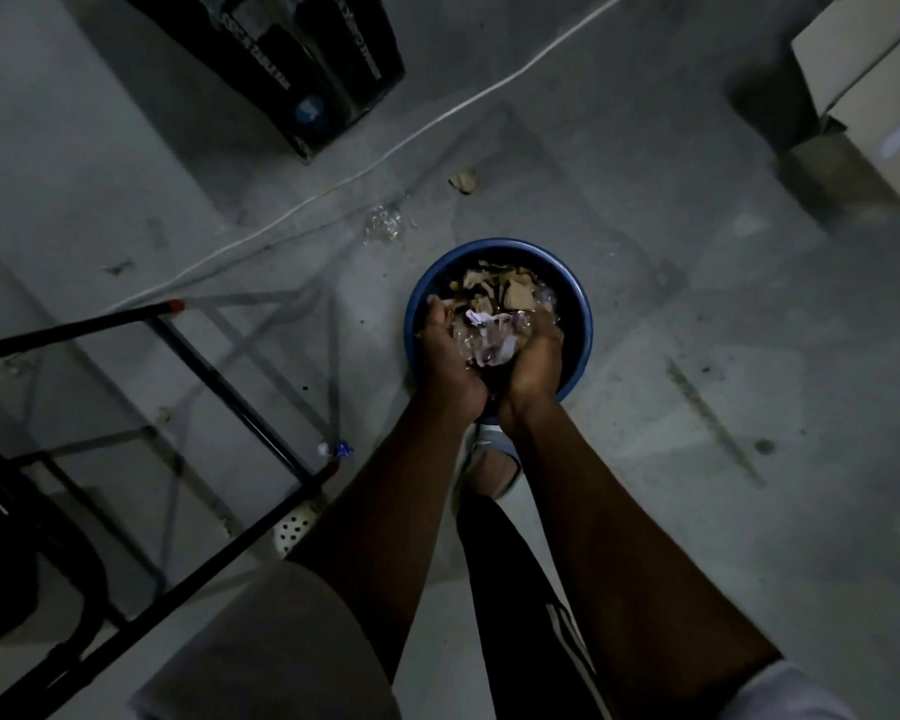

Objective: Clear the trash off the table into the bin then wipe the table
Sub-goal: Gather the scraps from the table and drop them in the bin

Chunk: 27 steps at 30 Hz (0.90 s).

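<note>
Head view looks straight down on both hands, pressed side by side over a blue bin (586,309). The fingers (436,310) of the left hand (450,361) and those of the right hand (536,356) curl upward and inward, so the two palms form one cup. Held in that cup is a wad of trash (487,335): crumpled clear plastic mixed with pale, purplish paper. Both hands grip it from opposite sides, and the wrists touch below it. The wad sits above the near half of the bin's opening, inside the rim line.

Farther in the bin lie brown scraps (507,288) of paper or card.

The bin stands on a grey concrete floor (697,314). Just beyond its far rim a clear plastic scrap (383,223) lies on the floor, and a small brown scrap (463,179) lies a little farther off. A white cable (333,185) runs slantwise across the floor behind them. At the near side of the bin a foot in a sandal (492,467) shows between the forearms. To the left stands a black metal frame (219,379), with a small blue-and-white wrapper (336,449) near its foot. A black box (281,59) lies at the top left, and pale boxes (868,70) at the top right.
</note>
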Each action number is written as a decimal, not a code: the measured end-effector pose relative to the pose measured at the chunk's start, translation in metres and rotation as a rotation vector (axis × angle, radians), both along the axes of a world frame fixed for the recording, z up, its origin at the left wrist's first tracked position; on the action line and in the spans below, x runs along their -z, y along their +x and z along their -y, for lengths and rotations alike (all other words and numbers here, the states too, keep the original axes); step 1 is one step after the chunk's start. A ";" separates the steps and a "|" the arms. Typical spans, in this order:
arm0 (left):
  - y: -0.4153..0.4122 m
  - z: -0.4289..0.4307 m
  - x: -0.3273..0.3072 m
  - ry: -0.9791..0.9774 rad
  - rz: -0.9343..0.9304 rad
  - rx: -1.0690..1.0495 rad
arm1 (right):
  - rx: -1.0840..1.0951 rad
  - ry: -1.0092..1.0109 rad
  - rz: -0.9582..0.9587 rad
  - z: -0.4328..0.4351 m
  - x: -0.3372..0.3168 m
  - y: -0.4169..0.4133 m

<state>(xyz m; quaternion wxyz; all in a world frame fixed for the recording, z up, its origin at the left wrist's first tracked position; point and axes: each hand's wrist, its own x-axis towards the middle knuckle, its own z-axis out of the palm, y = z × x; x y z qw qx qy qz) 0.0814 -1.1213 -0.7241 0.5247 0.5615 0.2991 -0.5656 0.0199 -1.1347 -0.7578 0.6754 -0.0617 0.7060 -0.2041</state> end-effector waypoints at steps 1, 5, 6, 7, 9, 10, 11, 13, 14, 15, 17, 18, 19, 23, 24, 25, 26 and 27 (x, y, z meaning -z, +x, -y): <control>0.000 0.000 -0.007 -0.019 -0.010 -0.042 | 0.027 0.009 0.064 0.000 -0.006 0.000; 0.005 -0.009 -0.032 -0.037 -0.020 -0.161 | 0.113 0.004 0.213 -0.003 -0.046 -0.004; 0.006 -0.011 -0.041 -0.029 -0.029 -0.157 | 0.130 -0.003 0.230 -0.004 -0.056 -0.007; 0.008 -0.013 -0.053 -0.021 -0.040 -0.152 | 0.146 -0.018 0.247 -0.005 -0.065 -0.009; 0.010 -0.018 -0.081 -0.001 -0.050 -0.148 | 0.177 -0.054 0.245 -0.008 -0.089 -0.013; 0.011 -0.021 -0.096 0.009 -0.056 -0.136 | 0.188 -0.061 0.215 -0.009 -0.103 -0.014; 0.011 -0.026 -0.113 0.014 -0.058 -0.121 | 0.196 -0.060 0.173 -0.011 -0.119 -0.015; 0.013 -0.036 -0.148 0.016 -0.037 -0.086 | 0.190 -0.070 0.108 -0.018 -0.152 -0.015; 0.015 -0.043 -0.165 0.008 -0.016 -0.066 | 0.188 -0.085 0.093 -0.024 -0.170 -0.014; 0.017 -0.050 -0.183 -0.014 0.007 -0.041 | 0.181 -0.106 0.090 -0.029 -0.188 -0.012; 0.025 -0.066 -0.226 -0.086 0.060 0.016 | 0.148 -0.169 0.098 -0.042 -0.228 -0.004; 0.030 -0.077 -0.248 -0.134 0.084 0.038 | 0.120 -0.209 0.111 -0.051 -0.247 0.001; 0.035 -0.090 -0.271 -0.190 0.102 0.050 | 0.085 -0.251 0.126 -0.061 -0.270 0.008; 0.063 -0.165 -0.365 -0.391 0.179 0.027 | -0.114 -0.462 0.142 -0.121 -0.377 0.049; 0.073 -0.189 -0.387 -0.427 0.211 0.005 | -0.176 -0.526 0.144 -0.142 -0.404 0.060; 0.083 -0.215 -0.409 -0.457 0.240 -0.023 | -0.238 -0.593 0.149 -0.165 -0.430 0.070; 0.094 -0.242 -0.431 -0.480 0.266 -0.059 | -0.293 -0.651 0.159 -0.191 -0.454 0.080; 0.105 -0.272 -0.451 -0.496 0.292 -0.105 | -0.349 -0.697 0.171 -0.218 -0.476 0.090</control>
